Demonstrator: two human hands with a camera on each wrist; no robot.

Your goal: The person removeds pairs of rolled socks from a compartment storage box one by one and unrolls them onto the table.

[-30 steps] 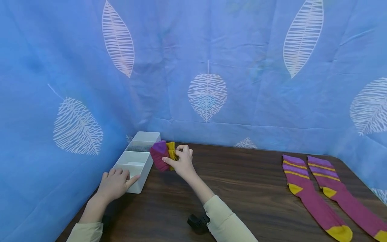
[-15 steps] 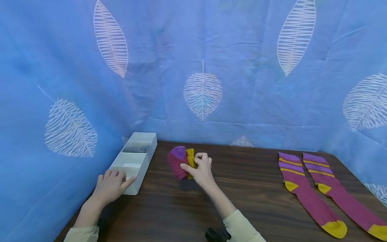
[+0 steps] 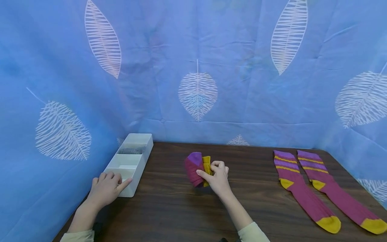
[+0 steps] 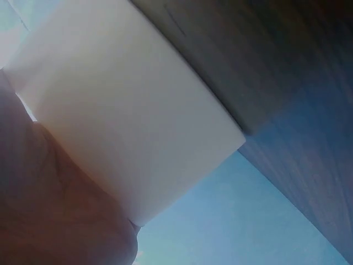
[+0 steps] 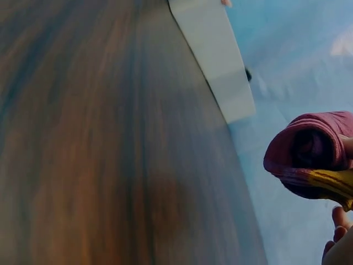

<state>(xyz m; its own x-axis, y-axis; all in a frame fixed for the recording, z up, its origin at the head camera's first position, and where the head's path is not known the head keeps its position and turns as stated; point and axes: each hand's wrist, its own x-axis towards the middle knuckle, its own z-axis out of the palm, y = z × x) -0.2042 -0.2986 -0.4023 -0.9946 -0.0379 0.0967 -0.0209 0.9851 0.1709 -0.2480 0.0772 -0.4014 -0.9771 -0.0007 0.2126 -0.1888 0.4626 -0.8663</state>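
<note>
In the head view, a person's right hand [image 3: 220,178] pinches a maroon sock roll [image 3: 194,170] with a yellow band above a wooden table [image 3: 169,205], the roll lying left of the thumb and fingers. The left hand [image 3: 104,190] rests, thumb extended, on the near end of a white divided box [image 3: 139,173]. In the left wrist view, the palm meets the box's edge, fingers hidden. In the right wrist view, the roll shows its coiled end, fingertips beside and below it.
</note>
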